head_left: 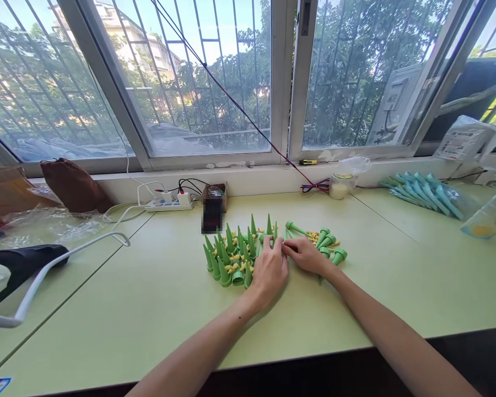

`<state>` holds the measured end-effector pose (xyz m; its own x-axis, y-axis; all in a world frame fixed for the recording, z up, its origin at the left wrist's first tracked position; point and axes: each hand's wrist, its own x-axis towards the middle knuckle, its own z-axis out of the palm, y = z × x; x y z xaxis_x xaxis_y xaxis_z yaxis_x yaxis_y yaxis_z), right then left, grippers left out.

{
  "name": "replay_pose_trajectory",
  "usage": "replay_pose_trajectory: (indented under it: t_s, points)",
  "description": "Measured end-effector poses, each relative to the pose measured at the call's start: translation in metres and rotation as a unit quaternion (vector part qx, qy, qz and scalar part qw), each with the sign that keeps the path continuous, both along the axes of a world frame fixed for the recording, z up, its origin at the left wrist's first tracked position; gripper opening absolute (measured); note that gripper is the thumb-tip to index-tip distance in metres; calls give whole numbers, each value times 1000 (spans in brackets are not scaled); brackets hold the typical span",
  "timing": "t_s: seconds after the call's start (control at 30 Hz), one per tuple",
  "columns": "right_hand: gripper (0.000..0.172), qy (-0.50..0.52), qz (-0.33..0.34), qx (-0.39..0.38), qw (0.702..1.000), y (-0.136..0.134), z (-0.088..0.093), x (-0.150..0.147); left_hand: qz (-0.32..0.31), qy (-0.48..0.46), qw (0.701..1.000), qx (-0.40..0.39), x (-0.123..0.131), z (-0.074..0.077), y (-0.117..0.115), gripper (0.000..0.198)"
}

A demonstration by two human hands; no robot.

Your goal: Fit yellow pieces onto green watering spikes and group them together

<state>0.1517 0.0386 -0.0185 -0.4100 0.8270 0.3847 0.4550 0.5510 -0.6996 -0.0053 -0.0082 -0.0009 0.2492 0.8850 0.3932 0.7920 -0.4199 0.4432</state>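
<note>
Many green plastic cone spikes [223, 252], with collars at their wide ends, stand in a cluster on the table, small yellow plastic valves [232, 268] lying among them. My left hand [270, 270] is at the cluster's right side, its fingers curled down round a green spike that they mostly cover. Close against its fingertips, my right hand [308, 255] is closed in a pinch; whatever lies between its thumb and finger is too small and hidden to name. To the right of the hands, more green spikes [324, 238] lie on their sides beside several yellow valves [313, 236].
A blurred dark box [212, 215] and a power strip [169, 204] stand behind the cluster. White tubing [66, 256] arches at the left. A jar [341, 186] and bagged blue-green pieces [425, 193] sit at the back right. The table's front edge [297, 357] runs beneath my forearms.
</note>
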Motion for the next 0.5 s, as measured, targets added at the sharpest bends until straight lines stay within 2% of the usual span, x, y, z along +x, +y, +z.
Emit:
replay_pose_trajectory:
  t_s: [0.5]
  points:
    - [43, -26, -4, 2, 1000, 0, -1, -1, -13, -11, 1000, 0, 1, 1, -1, 30]
